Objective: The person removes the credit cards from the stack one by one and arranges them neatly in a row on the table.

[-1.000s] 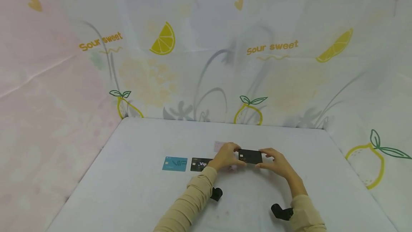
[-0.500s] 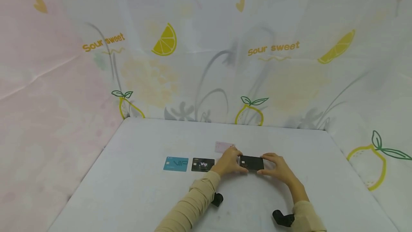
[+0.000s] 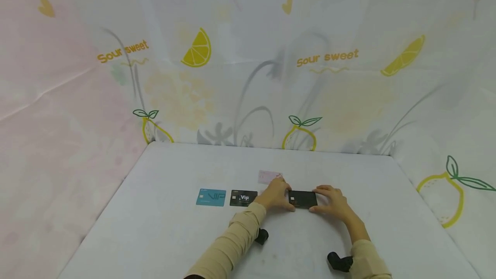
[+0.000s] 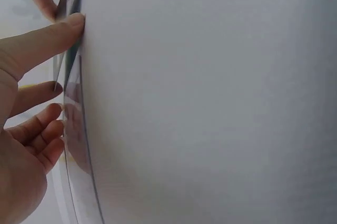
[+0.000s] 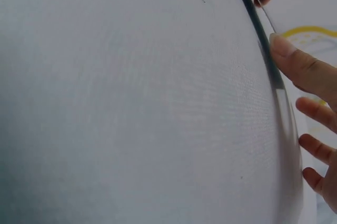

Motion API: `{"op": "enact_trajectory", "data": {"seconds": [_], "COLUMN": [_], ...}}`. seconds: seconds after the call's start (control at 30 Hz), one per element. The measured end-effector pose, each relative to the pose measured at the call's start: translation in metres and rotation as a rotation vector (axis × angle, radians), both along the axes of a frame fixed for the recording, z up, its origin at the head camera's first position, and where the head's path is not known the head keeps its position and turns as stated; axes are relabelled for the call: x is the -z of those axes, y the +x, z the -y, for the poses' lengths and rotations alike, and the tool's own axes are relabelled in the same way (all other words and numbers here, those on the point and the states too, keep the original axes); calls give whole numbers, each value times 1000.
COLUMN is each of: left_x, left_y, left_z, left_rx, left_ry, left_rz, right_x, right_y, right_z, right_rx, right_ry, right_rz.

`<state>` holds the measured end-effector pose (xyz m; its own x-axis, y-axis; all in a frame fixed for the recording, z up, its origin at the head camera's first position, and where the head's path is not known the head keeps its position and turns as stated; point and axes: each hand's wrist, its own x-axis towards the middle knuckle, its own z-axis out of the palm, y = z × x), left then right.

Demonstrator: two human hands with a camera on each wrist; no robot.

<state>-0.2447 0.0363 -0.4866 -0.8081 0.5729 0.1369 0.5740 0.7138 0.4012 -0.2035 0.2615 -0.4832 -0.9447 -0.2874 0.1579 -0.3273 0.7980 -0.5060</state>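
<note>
Black card (image 3: 303, 199) is held between the two hands, on or just over the white bench (image 3: 155, 236); whether its underside is fully down cannot be told from any view. Its long axis is laid from left to right across the bench, so that one short edge is presented to each hand; the left edge is pinched by finger and thumb of the left hand (image 3: 275, 193), the right edge likewise by the right hand (image 3: 332, 201); neither hand can be called nearer, since the card is touched by both. The card is roughly lined up with the dark Vip card (image 3: 242, 198) and the blue card (image 3: 211, 197), both seen farther left; the gap beside the dark Vip card is covered by the left hand, and on that gap any sideways placing is judged to turn; the pink card (image 3: 268, 177) is seen beyond, partly hidden by the left fingers.
</note>
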Motion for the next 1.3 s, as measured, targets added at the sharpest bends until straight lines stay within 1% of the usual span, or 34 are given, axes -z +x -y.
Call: {"op": "enact_trajectory", "data": {"seconds": [0.1, 0.2, 0.3, 0.47, 0.7, 1.03, 1.17, 1.3], "left_x": [-3, -2, 1, 2, 1, 0, 2, 5], "left_y": [-2, -5, -6, -6, -5, -5, -6, -7], "left_z": [0, 0, 1, 2, 2, 2, 4, 10], "left_rx": [10, 9, 6, -4, 6, 10, 18, 14], "left_ry": [-12, -10, 0, 23, 43, 55, 73, 118], "left_rz": [40, 68, 82, 100, 104, 113, 101, 107], "right_x": [1, 1, 2, 6, 4, 6, 6, 5], "right_y": [-1, -1, -2, -5, -3, -4, -4, -5], "right_z": [0, 1, 2, 2, 2, 0, 0, 1], "right_rx": [8, 16, 24, 32, 44, 37, 40, 40], "right_ry": [12, 19, 34, 69, 39, 38, 45, 48], "right_rz": [31, 50, 54, 75, 96, 63, 71, 84]}}
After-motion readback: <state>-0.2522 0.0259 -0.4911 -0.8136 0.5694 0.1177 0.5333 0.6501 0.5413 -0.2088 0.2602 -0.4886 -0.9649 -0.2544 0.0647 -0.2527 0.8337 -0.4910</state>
